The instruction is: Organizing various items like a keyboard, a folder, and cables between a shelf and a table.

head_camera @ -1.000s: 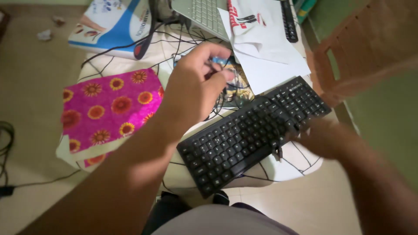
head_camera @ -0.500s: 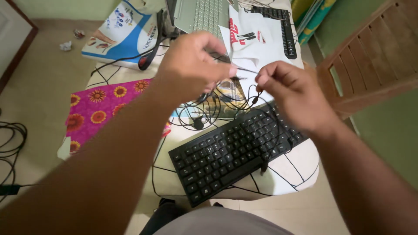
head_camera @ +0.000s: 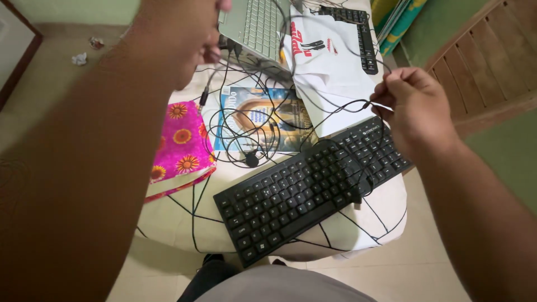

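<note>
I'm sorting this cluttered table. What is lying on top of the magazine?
Loops of thin black cable lie tangled across the magazine, with a small round black piece by its lower edge. The right hand pinches one strand. Whatever is beneath the magazine is hidden.

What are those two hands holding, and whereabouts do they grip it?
Both hold a thin black cable. The right hand pinches it near a loop between fingertips; the left hand, blurred, lifts its other stretch, exact grip unclear.

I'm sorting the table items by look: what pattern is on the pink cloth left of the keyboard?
Orange and yellow flowers on bright pink cloth, seen in the head view.
</note>
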